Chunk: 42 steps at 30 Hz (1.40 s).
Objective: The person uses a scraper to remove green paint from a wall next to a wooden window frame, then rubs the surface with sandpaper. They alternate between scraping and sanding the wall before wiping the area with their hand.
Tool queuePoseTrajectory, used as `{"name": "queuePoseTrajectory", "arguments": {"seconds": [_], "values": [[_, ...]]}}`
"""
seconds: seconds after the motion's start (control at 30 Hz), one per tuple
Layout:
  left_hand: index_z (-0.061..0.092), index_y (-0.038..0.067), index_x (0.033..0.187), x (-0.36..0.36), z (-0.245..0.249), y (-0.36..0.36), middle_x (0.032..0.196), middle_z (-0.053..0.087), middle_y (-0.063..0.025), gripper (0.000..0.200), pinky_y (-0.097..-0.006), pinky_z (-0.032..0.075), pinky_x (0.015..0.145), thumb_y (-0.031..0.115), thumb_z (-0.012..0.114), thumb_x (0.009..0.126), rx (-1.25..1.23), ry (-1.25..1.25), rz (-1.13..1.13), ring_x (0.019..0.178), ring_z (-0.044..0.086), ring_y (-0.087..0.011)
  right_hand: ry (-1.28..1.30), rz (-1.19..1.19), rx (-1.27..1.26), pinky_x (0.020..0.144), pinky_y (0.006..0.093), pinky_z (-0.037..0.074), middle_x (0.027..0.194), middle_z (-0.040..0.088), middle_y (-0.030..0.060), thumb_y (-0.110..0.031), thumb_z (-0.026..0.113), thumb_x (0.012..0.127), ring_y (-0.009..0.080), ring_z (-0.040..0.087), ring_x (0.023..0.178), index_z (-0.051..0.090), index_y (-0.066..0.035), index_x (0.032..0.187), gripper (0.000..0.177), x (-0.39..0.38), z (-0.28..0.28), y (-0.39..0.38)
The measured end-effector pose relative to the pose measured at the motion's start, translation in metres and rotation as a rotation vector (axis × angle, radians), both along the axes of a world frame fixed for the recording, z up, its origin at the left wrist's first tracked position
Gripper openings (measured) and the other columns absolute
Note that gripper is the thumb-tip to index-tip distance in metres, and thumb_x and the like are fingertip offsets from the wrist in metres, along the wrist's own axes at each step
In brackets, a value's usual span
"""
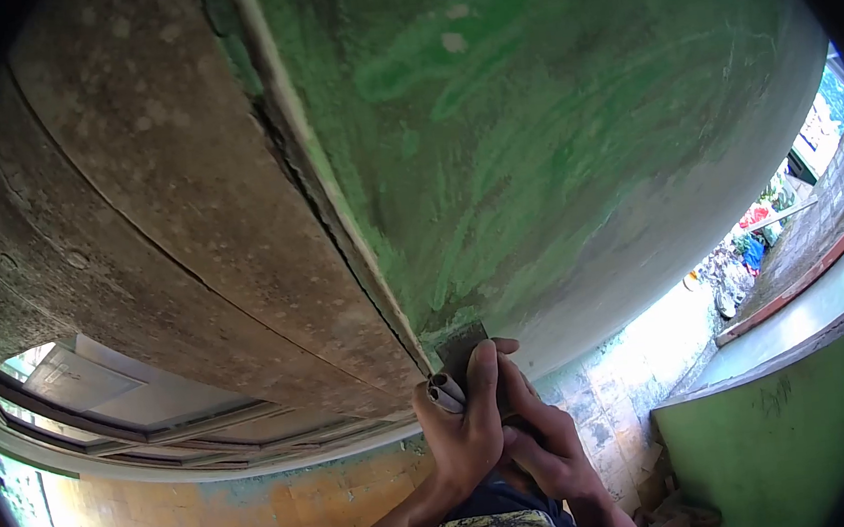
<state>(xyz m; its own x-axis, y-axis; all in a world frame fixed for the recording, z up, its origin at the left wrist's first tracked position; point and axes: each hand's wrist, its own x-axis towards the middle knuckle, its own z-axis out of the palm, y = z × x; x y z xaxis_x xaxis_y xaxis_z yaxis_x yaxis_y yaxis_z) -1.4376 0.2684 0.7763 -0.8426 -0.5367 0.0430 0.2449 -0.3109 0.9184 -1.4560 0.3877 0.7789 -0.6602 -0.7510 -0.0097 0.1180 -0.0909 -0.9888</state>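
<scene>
Dark flat piece [459,347] at green surface [533,153].
Left hand [465,428]: grip closed around rolled sheet [444,392]; right hand [550,445]: adjacent, grip indeterminable.

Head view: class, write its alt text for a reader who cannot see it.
A person's left hand grips a small roll, the right hand close beside it, at a dark flat piece on a scuffed green surface. A cracked seam divides this from stained brown panels.

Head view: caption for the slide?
Left hand gripping a roll, right hand beside it, grey piece at green surface.
</scene>
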Motion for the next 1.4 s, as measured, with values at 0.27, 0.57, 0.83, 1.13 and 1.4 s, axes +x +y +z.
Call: {"name": "queuePoseTrajectory", "arguments": {"seconds": [0.27,0.57,0.83,1.13,1.4], "values": [[0.068,-0.006,0.098,-0.004,-0.006,-0.004,0.073,0.066,-0.0058,0.025,-0.0235,0.048,0.058,0.013,0.052,0.102,-0.121,0.049,0.04,0.065,0.061,-0.0095,0.094,-0.109,-0.017,0.051,0.0231,0.04,0.109,0.062,0.0097,-0.002,0.046,0.093,0.0077,0.049,0.055,0.019,0.001,0.155,0.067,0.001,-0.004,-0.008],[0.058,-0.007,0.102,0.0,0.005,-0.002,0.073,0.063,-0.0106,0.026,-0.028,0.051,0.054,0.017,0.049,0.104,-0.001,0.012,-0.028,0.06,0.062,-0.0156,-0.023,-0.048,0.0,0.057,0.0224,0.042,0.125,0.056,0.012,-0.002,0.047,0.094,0.0067,0.052,0.063,0.018,0.001,0.155,0.068,0.002,0.017,-0.004],[0.067,-0.006,0.1,-0.002,0.001,0.003,0.072,0.063,-0.0044,0.025,-0.0238,0.047,0.057,0.015,0.052,0.103,-0.009,0.014,-0.009,0.064,0.06,-0.0095,0.131,-0.037,-0.007,0.055,0.0237,0.042,0.135,0.049,0.0116,-0.004,0.048,0.095,0.0074,0.051,0.061,0.018,0.0,0.155,0.067,-0.001,0.001,0.005],[0.066,-0.005,0.098,-0.003,0.006,0.005,0.071,0.063,-0.0044,0.027,-0.0234,0.047,0.057,0.017,0.052,0.103,0.018,0.02,0.027,0.064,0.06,-0.0096,-0.08,-0.015,-0.008,0.05,0.0241,0.039,0.101,0.06,0.0074,-0.005,0.046,0.097,0.0075,0.047,0.054,0.018,-0.004,0.157,0.066,0.001,0.011,0.004],[0.068,-0.004,0.095,-0.006,-0.008,0.001,0.068,0.061,-0.003,0.028,-0.0234,0.046,0.056,0.018,0.053,0.103,-0.122,0.012,0.051,0.063,0.058,-0.0082,-0.125,0.011,-0.033,0.05,0.0242,0.039,0.081,0.058,0.0053,-0.005,0.045,0.097,0.008,0.047,0.053,0.017,-0.005,0.157,0.067,0.001,0.006,0.004]]}}
